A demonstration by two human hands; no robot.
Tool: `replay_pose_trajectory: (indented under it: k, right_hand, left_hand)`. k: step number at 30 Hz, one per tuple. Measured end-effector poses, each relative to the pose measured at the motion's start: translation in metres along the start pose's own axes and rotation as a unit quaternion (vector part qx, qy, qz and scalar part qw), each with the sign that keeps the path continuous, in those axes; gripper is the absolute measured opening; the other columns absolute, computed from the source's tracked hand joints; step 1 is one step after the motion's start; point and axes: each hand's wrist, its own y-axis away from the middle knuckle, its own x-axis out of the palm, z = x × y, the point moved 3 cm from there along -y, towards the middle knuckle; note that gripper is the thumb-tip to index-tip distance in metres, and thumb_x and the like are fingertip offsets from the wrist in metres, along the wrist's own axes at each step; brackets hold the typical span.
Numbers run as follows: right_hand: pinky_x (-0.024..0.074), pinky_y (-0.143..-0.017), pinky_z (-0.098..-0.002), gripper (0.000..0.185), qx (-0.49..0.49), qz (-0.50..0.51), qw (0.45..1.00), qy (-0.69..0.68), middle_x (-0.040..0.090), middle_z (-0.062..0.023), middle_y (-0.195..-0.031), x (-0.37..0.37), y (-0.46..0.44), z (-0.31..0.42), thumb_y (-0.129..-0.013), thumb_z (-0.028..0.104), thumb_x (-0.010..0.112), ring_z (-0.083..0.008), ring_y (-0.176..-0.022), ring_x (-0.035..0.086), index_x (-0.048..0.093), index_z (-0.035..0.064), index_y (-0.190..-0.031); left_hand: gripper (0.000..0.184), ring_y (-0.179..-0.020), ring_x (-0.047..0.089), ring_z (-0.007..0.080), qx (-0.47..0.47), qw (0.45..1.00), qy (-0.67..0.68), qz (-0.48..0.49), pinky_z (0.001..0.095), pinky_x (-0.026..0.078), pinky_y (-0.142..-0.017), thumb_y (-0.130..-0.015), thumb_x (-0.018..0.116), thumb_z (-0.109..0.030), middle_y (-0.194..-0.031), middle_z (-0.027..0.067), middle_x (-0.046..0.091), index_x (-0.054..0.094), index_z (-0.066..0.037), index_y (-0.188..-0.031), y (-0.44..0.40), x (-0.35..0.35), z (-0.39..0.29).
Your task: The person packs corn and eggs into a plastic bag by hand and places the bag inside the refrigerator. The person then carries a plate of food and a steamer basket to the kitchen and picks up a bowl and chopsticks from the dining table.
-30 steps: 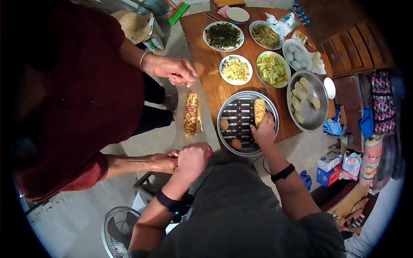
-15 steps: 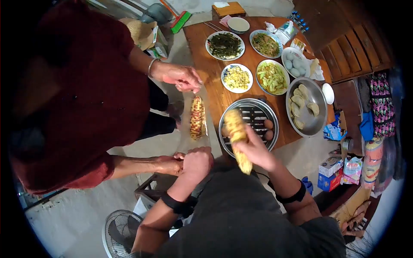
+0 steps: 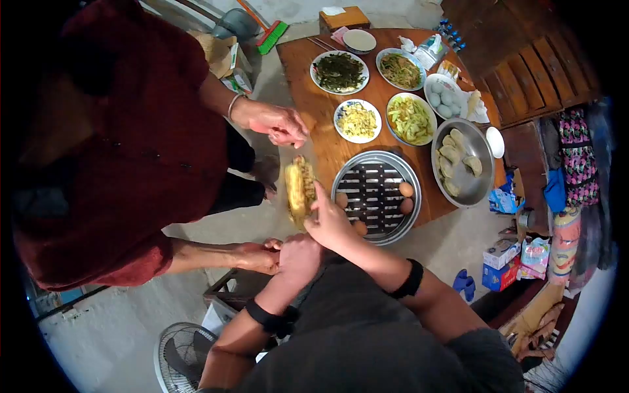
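A yellow corn cob (image 3: 299, 190), slightly blurred, is at the clear plastic bag (image 3: 284, 156), over a dark red and yellow cob (image 3: 310, 180) that it mostly covers. My right hand (image 3: 329, 221) grips the yellow cob along its lower right side, index finger stretched along it. My left hand (image 3: 301, 257) is closed in a fist at the bag's near edge; the bag between its fingers is mostly hidden. Another person's hand (image 3: 261, 257) is beside my left fist, and their other hand (image 3: 278, 123) is at the bag's far edge.
A metal steamer (image 3: 338, 171) with several brown eggs stands at the near edge of the wooden table (image 3: 313, 141). Beyond it are plates of food and a steel bowl (image 3: 481, 175) of dumplings. A fan (image 3: 177, 357) stands at lower left.
My right hand has carried the yellow cob left from above the steamer to the bag, over the dark red cob. My left hand and the other person's hands have barely moved.
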Motion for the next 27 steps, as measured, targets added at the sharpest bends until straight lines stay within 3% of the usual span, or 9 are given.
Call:
replay_pose_trajectory:
  k: [1,5,9,12,15,19,21,23,27]
  right_hand:
    - [0.0474,-0.062,-0.0354,0.068,-0.013,-0.024,1.000,-0.001,0.059,-0.0143,-0.081,-0.002,0.004,-0.003,-0.074,0.011,0.059,-0.0250,-0.065,0.059,0.027,0.0042,-0.133]
    - [0.0471,-0.062,-0.0354,0.043,0.053,-0.031,0.998,0.023,0.060,-0.0110,-0.072,-0.025,0.019,-0.045,-0.075,0.012,0.059,-0.0255,-0.066,0.060,0.048,0.0050,-0.115]
    - [0.0475,-0.073,-0.0448,0.036,0.071,-0.071,0.973,0.210,0.060,-0.0194,-0.093,-0.058,0.038,-0.122,-0.071,0.019,0.061,-0.0358,-0.085,0.059,0.053,0.0031,-0.103]
    - [0.0477,-0.077,-0.0447,0.041,0.120,-0.021,0.958,0.259,0.055,-0.0208,-0.103,-0.069,0.059,-0.169,-0.071,0.023,0.063,-0.0379,-0.090,0.057,0.052,0.0025,-0.104]
    - [0.0473,-0.080,-0.0445,0.046,0.218,0.060,0.945,0.238,0.053,-0.0204,-0.105,-0.059,0.064,-0.176,-0.070,0.026,0.065,-0.0383,-0.094,0.056,0.050,0.0040,-0.108]
    - [0.0467,-0.082,-0.0431,0.052,0.174,0.071,0.964,0.186,0.050,-0.0201,-0.109,-0.045,0.056,-0.160,-0.069,0.028,0.066,-0.0364,-0.099,0.054,0.049,0.0077,-0.113]
    - [0.0466,-0.083,-0.0420,0.051,0.154,0.087,0.969,0.174,0.049,-0.0196,-0.110,-0.035,0.056,-0.159,-0.070,0.024,0.065,-0.0361,-0.099,0.055,0.049,0.0111,-0.117]
    - [0.0454,-0.083,-0.0413,0.048,0.070,0.079,0.984,0.147,0.046,-0.0198,-0.113,-0.024,0.052,-0.158,-0.072,0.018,0.060,-0.0370,-0.098,0.053,0.048,0.0099,-0.118]
    - [0.0441,-0.084,-0.0396,0.039,0.034,0.079,0.991,0.102,0.048,-0.0183,-0.112,-0.019,0.047,-0.171,-0.074,0.013,0.059,-0.0360,-0.098,0.053,0.053,0.0118,-0.112]
  left_hand:
    - [0.008,-0.064,0.063,0.0233,-0.003,1.000,0.017,-0.007,0.0347,0.050,-0.058,-0.071,0.056,-0.012,-0.066,0.0103,0.062,0.062,-0.006,-0.069,-0.001,0.003,0.001]
    - [0.010,-0.067,0.064,0.0248,0.010,0.999,0.034,-0.027,0.0358,0.051,-0.060,-0.074,0.054,-0.013,-0.069,0.0111,0.063,0.061,-0.005,-0.073,0.002,-0.009,0.001]
    - [0.010,-0.069,0.064,0.0258,-0.037,0.997,0.031,0.066,0.0363,0.051,-0.061,-0.076,0.052,-0.013,-0.072,0.0116,0.063,0.060,-0.006,-0.074,-0.001,-0.004,0.013]
    - [0.009,-0.069,0.064,0.0282,-0.048,0.997,0.042,-0.048,0.0371,0.052,-0.062,-0.075,0.051,-0.011,-0.073,0.0126,0.063,0.059,-0.007,-0.074,-0.005,-0.009,0.024]
    - [0.008,-0.070,0.063,0.0286,-0.060,0.996,0.045,-0.045,0.0375,0.051,-0.062,-0.075,0.051,-0.009,-0.073,0.0125,0.063,0.059,-0.007,-0.074,-0.011,-0.012,0.027]
    - [0.008,-0.070,0.063,0.0288,-0.061,0.998,0.010,-0.032,0.0379,0.051,-0.062,-0.074,0.051,-0.009,-0.074,0.0122,0.063,0.059,-0.007,-0.074,-0.013,-0.018,0.025]
    - [0.007,-0.070,0.063,0.0286,-0.078,0.997,-0.002,-0.019,0.0380,0.051,-0.063,-0.073,0.052,-0.008,-0.073,0.0118,0.062,0.058,-0.008,-0.074,-0.014,-0.019,0.025]
    - [0.006,-0.070,0.063,0.0280,-0.073,0.997,-0.004,-0.034,0.0374,0.051,-0.063,-0.073,0.052,-0.008,-0.073,0.0115,0.062,0.058,-0.008,-0.074,-0.014,-0.018,0.029]
    - [0.005,-0.070,0.062,0.0261,-0.057,0.996,-0.032,-0.054,0.0359,0.050,-0.064,-0.072,0.053,-0.008,-0.073,0.0100,0.061,0.058,-0.008,-0.074,-0.016,-0.025,0.035]
